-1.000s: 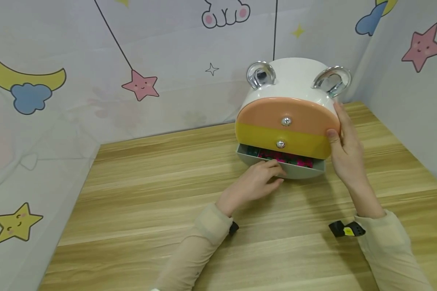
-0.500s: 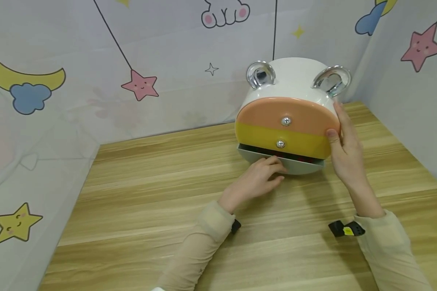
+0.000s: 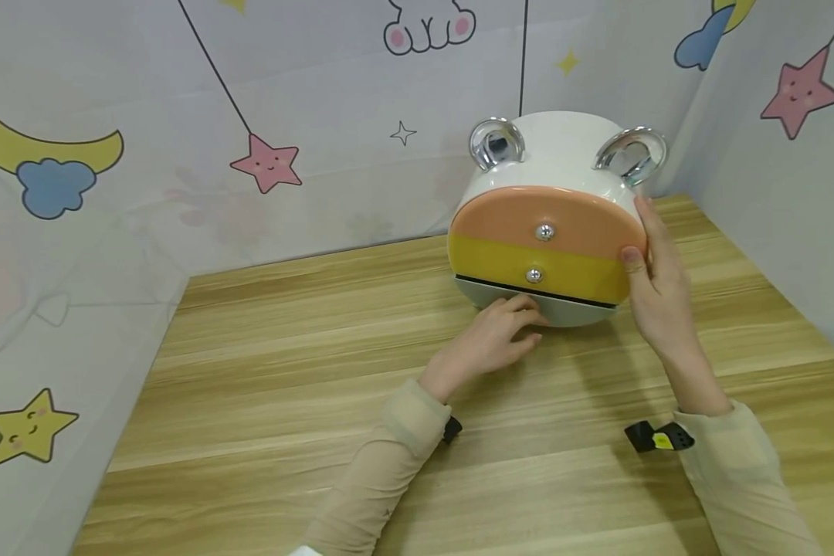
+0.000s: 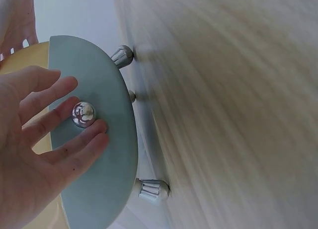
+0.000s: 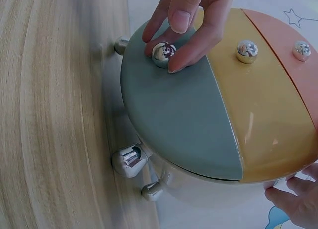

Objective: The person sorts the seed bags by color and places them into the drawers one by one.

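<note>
A small rounded drawer cabinet (image 3: 570, 150) with a white shell and chrome ring ears stands on the table. Its grey-green bottom drawer (image 3: 575, 312) is nearly flush, a thin dark gap showing along its top. My left hand (image 3: 489, 338) rests its fingertips on that drawer's face, spread to either side of the round chrome knob (image 4: 83, 114); the thumb is off the face. With my right hand (image 3: 662, 297) I hold the cabinet's right side, thumb on the front edge and fingers along the shell. The yellow drawer (image 3: 479, 259) and orange drawer (image 3: 507, 212) above are closed.
The wood-grain table (image 3: 285, 371) extends to the left and front of the cabinet. Printed fabric walls (image 3: 347, 154) stand behind and to both sides, the back one close behind the cabinet. Chrome feet (image 5: 130, 160) raise the cabinet off the tabletop.
The bottom drawer has slid inward under my left hand, and the pink and dark contents seen earlier are hidden. My right hand has stayed on the cabinet's side.
</note>
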`<control>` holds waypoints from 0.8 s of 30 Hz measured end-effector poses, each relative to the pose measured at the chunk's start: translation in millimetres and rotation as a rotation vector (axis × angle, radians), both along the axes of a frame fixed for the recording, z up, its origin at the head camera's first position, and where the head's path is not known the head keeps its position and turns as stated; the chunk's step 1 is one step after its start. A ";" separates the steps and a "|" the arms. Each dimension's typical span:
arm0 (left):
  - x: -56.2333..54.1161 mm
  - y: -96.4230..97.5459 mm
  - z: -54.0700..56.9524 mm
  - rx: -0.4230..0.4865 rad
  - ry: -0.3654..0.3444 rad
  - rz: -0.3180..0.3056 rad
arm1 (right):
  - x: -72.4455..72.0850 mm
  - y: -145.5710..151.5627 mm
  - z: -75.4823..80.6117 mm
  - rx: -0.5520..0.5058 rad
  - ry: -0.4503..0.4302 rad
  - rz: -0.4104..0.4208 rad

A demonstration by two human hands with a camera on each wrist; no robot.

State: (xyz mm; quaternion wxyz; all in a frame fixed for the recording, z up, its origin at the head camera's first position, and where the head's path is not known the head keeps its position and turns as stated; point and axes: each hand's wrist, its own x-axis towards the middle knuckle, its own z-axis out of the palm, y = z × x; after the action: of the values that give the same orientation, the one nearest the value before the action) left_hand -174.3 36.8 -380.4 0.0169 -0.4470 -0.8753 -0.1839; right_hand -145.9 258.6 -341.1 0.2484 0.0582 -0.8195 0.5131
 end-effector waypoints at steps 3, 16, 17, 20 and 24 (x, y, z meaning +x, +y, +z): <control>-1.2 0.8 -0.5 0.002 0.002 0.002 | -0.3 0.4 -0.5 -0.001 0.002 0.002; -3.8 1.8 0.5 0.006 -0.003 0.010 | 0.4 -1.3 -0.3 0.004 0.016 -0.005; -3.9 1.6 0.4 0.004 -0.002 0.010 | 0.4 -1.4 -0.1 0.005 0.018 -0.006; -3.4 0.6 0.1 -0.010 -0.005 0.013 | 0.0 -1.5 -0.2 0.008 0.022 -0.008; -2.0 -1.3 -0.9 -0.037 -0.019 0.014 | -2.0 -0.5 -2.5 0.031 0.044 -0.002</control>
State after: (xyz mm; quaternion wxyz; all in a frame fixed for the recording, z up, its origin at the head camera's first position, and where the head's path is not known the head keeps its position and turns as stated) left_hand -176.3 35.5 -381.3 0.0016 -0.4394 -0.8817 -0.1718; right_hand -147.8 258.0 -343.6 0.2662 0.0726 -0.8217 0.4988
